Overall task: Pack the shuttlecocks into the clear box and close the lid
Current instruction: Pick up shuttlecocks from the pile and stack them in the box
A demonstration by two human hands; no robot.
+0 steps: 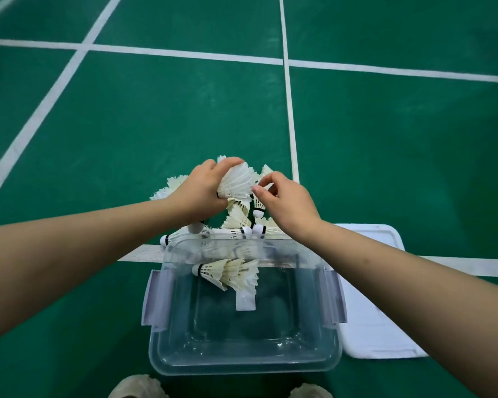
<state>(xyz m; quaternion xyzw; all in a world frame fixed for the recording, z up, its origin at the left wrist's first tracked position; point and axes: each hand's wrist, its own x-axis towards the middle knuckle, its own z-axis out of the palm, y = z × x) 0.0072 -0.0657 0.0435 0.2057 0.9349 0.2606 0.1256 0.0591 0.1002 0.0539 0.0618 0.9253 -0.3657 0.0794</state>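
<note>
Both shuttles were featherlight: left hand clasped one's fragile skirt, right hand pinched the other's (firmer cork below that grip).

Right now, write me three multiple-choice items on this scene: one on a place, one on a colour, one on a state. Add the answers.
1. Relative to the clear box, the lid lies: A) on top of it; B) on the floor to its right; C) to its left.
2. The floor is: A) green with white lines; B) blue; C) bare wood.
3. The left hand: A) lies flat on the floor; B) grips a shuttlecock; C) holds the lid.

Answers: 1 B, the white lid lies flat beside the box's right wall. 2 A, it is a green court with white lines. 3 B, its fingers curl round the feathers.
</note>
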